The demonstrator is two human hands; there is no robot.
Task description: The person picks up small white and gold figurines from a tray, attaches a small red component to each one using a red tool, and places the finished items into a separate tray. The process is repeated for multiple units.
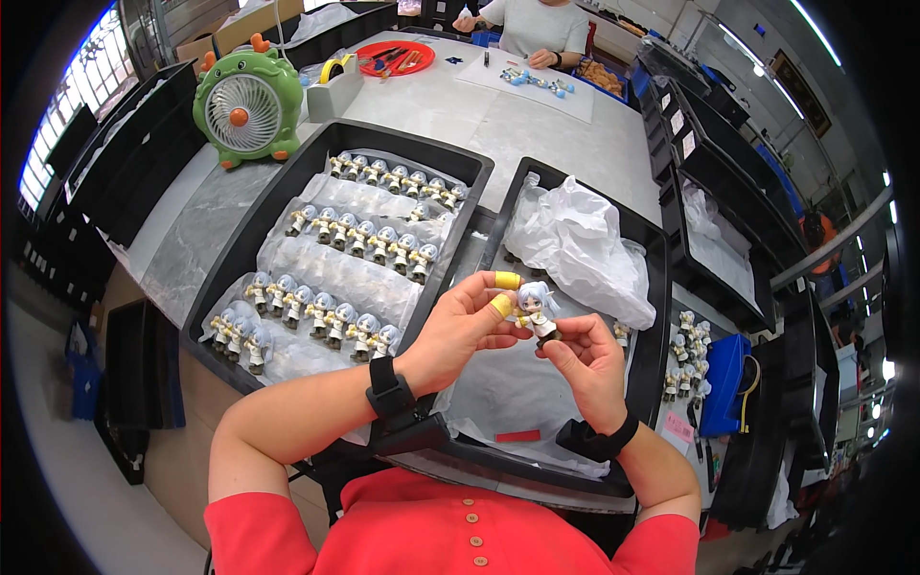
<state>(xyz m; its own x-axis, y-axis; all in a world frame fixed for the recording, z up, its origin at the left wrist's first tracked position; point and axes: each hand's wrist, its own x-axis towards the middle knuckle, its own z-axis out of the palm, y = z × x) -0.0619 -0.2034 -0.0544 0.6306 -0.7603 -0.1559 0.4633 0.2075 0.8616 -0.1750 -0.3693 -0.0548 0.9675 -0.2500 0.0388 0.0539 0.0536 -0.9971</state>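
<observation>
A small figurine with pale hair, a white outfit and dark boots is held tilted between my two hands. My left hand, with yellow tape on its thumb and index finger, grips its upper left side. Thumb and fingers of my right hand pinch it near the boots. Below them lies the right black tray, lined with white sheet and holding crumpled white paper. To the left, the larger black tray holds rows of similar figurines standing on white wrapping.
A green animal-shaped fan stands at the far left, beside a tape dispenser. Farther back are a red basket of tools and a person at work. More figurines and a blue bin are at right.
</observation>
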